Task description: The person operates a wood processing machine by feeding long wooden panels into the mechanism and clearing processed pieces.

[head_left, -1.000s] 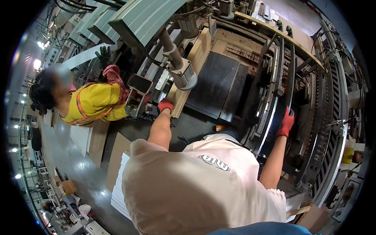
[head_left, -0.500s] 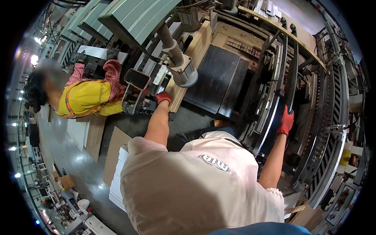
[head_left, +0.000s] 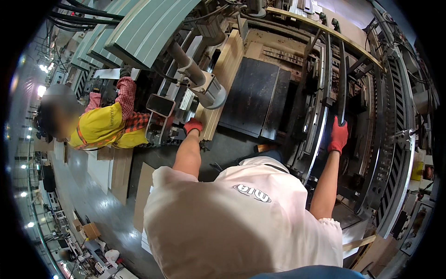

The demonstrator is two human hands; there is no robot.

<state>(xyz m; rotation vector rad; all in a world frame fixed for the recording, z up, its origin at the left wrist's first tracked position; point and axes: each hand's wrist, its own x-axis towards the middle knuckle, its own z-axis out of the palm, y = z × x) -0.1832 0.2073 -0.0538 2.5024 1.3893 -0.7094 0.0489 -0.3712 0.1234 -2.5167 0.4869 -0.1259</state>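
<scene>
Left red-gloved hand (head_left: 193, 126) centre-left, fingers curled at lower end of long pale-wood board stack (head_left: 227, 65), upper centre of frame; right red-gloved hand (head_left: 338, 136), fingers part-curled at lower end of long black metal bar (head_left: 343, 83), upper right; can't tell if either grips.

Looks like a factory or woodworking shop floor tbh, what with the green machine beams (head_left: 153, 35), metal cylinder (head_left: 210, 90), long wooden boards (head_left: 231, 65), yellow-vested co-worker (head_left: 104, 123) and shiny grey floor (head_left: 100, 204).
</scene>
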